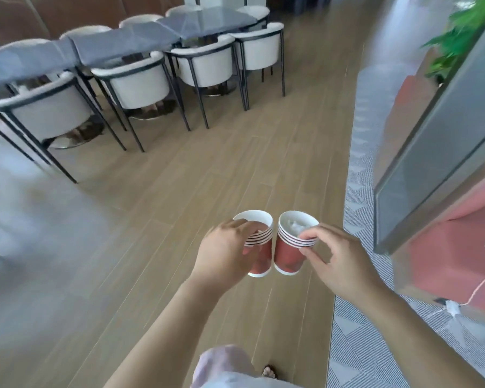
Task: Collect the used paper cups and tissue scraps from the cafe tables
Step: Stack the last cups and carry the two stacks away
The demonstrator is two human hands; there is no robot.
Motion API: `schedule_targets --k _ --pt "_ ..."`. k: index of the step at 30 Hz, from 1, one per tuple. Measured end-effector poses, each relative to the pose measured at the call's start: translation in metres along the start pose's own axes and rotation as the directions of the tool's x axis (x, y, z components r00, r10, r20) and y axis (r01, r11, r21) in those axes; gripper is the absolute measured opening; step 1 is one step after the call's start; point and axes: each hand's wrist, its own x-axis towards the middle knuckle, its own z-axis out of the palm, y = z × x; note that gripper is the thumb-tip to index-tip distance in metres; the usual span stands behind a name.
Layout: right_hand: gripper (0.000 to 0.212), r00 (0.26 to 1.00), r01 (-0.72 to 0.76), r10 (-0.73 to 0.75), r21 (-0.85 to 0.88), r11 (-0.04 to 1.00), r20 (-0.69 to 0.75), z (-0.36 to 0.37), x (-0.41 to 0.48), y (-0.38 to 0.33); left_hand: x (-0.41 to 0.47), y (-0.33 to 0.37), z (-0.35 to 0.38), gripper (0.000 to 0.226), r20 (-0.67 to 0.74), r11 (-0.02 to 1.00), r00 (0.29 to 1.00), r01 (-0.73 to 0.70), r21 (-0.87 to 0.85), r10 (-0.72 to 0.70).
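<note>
The left stack (263,257) of red, white-rimmed paper cups stood upright in the air. The left hand (224,253) grasped it, fingers curled over the rim and down the near wall. Touching it, or very nearly so, on its right was the right stack (287,257) of the same nested red paper cups. The right hand (339,259) pinched this one at its banded rims between thumb and forefinger, with the other fingers loosely bent. Crumpled white tissue scraps (294,226) lay inside the top cup of the right stack. The inside of the left stack's top cup was partly hidden by fingers.

Below both stacks ran the light-brown wood-plank floor (235,163). Just right of the stacks lay a grey, geometric-patterned rug (356,345). Well beyond the stacks, to the left, stood a row of grey-topped worktops (129,43) lined with white cushioned, black-framed chairs (140,85). Far beyond the stacks, to the right, was a blurred green leafy plant (459,37).
</note>
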Motion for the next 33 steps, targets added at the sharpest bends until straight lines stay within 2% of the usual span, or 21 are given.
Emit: schedule_targets --k 10,15,19,24,33 --pt "0.017 0.999 -0.044 0.045 -0.041 0.998 0.019 0.032 0.197 0.098 0.215 -0.066 0.052 0.032 0.057 0.995 0.998 0.030 -0.094 -0.025" --pt "0.017 0.998 -0.068 0.068 -0.050 0.996 0.006 0.037 0.328 0.143 0.360 -0.100 0.060 0.030 0.074 0.997 0.997 -0.032 -0.072 0.037" --pt "0.021 0.996 -0.081 0.080 -0.038 0.996 -0.045 0.031 0.422 0.179 0.468 -0.107 0.061 0.029 0.059 0.994 0.995 -0.081 -0.069 0.085" --pt "0.021 0.991 -0.121 0.117 -0.055 0.991 -0.060 0.030 0.513 0.234 0.580 -0.116 0.085 0.029 0.117 0.989 0.983 -0.137 -0.061 0.144" --pt "0.020 0.980 -0.185 0.179 -0.079 0.980 -0.082 0.007 0.709 0.385 0.831 -0.108 0.160 0.032 0.155 0.979 0.968 -0.183 -0.089 0.195"
